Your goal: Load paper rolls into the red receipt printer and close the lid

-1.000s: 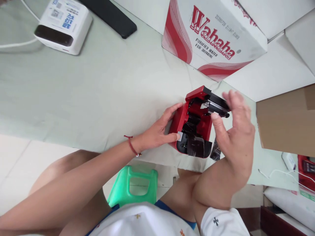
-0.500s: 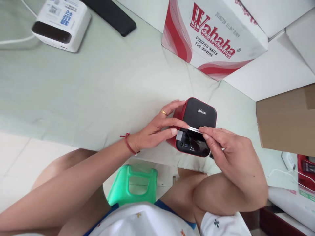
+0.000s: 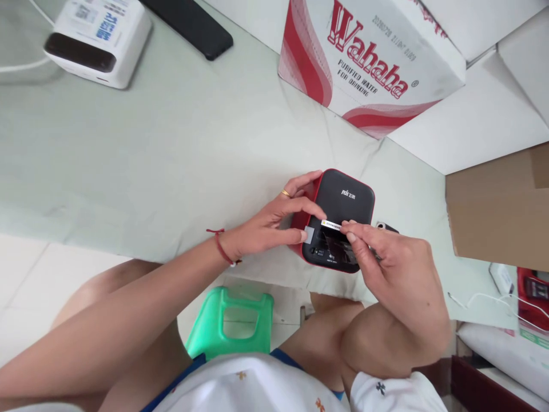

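A small red and black printer (image 3: pixel 345 197) with FEIE lettering lies on the cloth-covered table in front of me. A narrow white label strip (image 3: pixel 330 225) with a yellow mark at its left end crosses its face. My right hand (image 3: pixel 386 252) pinches the strip's right end between thumb and fingers. Below the strip, the glossy dark panel (image 3: pixel 341 246) is partly behind that hand. My left hand (image 3: pixel 283 220) grips the printer's left side, its thumb by a grey square (image 3: pixel 309 234) and its index fingertip close to the strip's left end.
A white device (image 3: pixel 98 43) with a cable and a black flat object (image 3: pixel 189 26) lie at the far left. A Wahaha water carton (image 3: pixel 369 63) stands behind, a brown cardboard box (image 3: pixel 497 206) to the right. A green stool (image 3: pixel 231 320) is below the table edge.
My right hand has moved slightly left with the strip's end. My left index finger has come off the strip's left end, so the yellow mark shows. The view has shifted a little.
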